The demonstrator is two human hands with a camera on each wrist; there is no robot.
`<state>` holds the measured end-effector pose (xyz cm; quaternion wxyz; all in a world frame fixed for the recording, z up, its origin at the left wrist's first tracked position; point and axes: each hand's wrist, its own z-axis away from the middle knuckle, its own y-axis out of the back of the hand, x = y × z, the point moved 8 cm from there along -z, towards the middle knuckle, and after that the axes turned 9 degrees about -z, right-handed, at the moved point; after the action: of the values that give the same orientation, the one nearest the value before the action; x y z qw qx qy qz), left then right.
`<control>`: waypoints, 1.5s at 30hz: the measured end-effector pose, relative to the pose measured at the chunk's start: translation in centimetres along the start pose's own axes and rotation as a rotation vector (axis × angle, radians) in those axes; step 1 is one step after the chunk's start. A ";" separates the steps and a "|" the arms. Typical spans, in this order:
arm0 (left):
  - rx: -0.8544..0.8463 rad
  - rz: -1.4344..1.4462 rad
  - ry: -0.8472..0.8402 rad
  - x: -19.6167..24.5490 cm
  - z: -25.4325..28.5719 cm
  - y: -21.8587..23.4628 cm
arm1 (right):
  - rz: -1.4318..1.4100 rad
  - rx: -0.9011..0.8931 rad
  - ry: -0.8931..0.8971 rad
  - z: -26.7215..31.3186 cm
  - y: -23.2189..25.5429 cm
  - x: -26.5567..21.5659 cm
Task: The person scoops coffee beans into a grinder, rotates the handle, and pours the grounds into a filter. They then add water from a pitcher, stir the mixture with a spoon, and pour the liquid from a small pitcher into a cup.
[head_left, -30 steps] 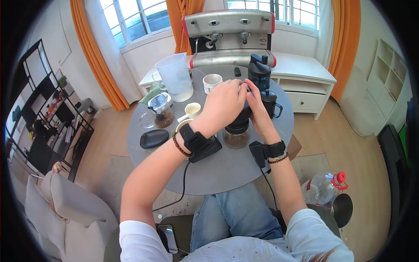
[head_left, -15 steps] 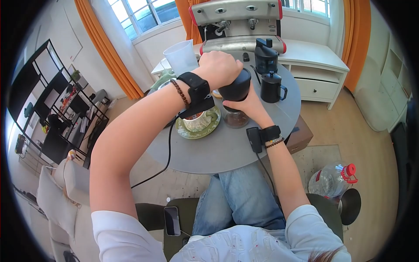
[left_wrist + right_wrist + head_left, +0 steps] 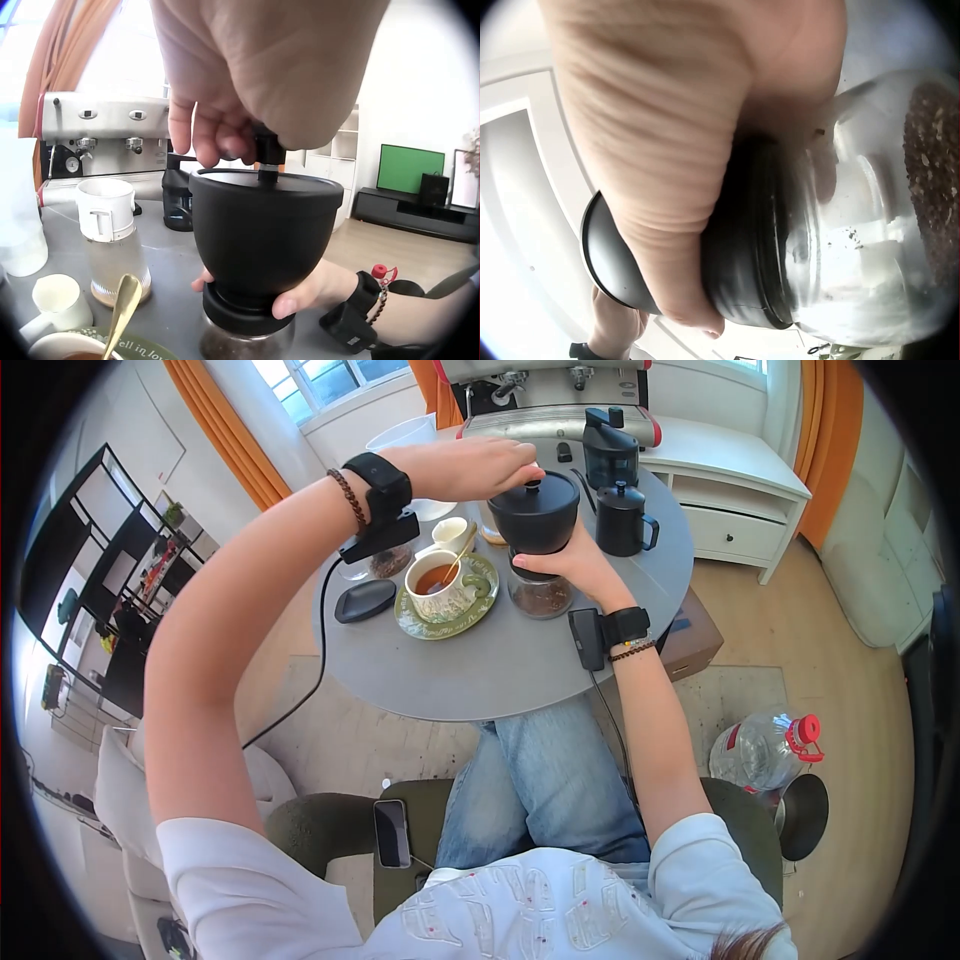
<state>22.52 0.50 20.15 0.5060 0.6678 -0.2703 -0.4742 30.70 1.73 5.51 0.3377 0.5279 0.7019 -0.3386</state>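
Observation:
A black hand coffee grinder [image 3: 535,525] stands upright on the grey table, its bowl-shaped top above a glass jar [image 3: 540,598]. Brown coffee grounds [image 3: 934,180] lie in that jar. My right hand [image 3: 578,565] grips the grinder's neck, thumb wrapped across the front. Over the lid, my left hand [image 3: 470,467] reaches in from the left. Its curled fingers hold the black knob [image 3: 268,154] on the central shaft; the palm hides part of the knob. Left of the grinder, a cup of tea [image 3: 436,580] with a gold spoon sits on a green saucer [image 3: 440,628].
Behind the grinder are a black lidded pot [image 3: 622,525] and a taller black appliance [image 3: 610,455]. A small cream pitcher [image 3: 453,533] and a black oval object [image 3: 365,601] stand left. An espresso machine [image 3: 545,410] is at the back; a large bottle [image 3: 755,750] is on the floor.
My right hand has moved from the grinder's top down to its neck. My left hand has shifted leftward over the lid, uncovering it. The head view has tilted down, showing the teacup.

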 end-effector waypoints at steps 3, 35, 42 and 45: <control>0.079 -0.143 -0.095 -0.8 0.0 -0.1 | -0.005 0.008 0.017 0.1 -0.5 -0.4; 0.439 -0.015 0.859 -0.3 -0.1 -2.0 | 0.295 0.302 0.068 0.2 -0.4 -0.7; 0.487 0.364 0.976 -1.9 0.1 -3.1 | 0.263 0.287 0.022 0.2 -0.2 0.0; 0.721 0.533 0.927 -2.1 0.3 -4.0 | 0.264 0.280 -0.014 0.3 -0.2 -0.2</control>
<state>20.92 3.53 17.12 0.4147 0.8415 -0.3226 0.1259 30.54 1.31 5.55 0.3071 0.6549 0.5702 -0.3894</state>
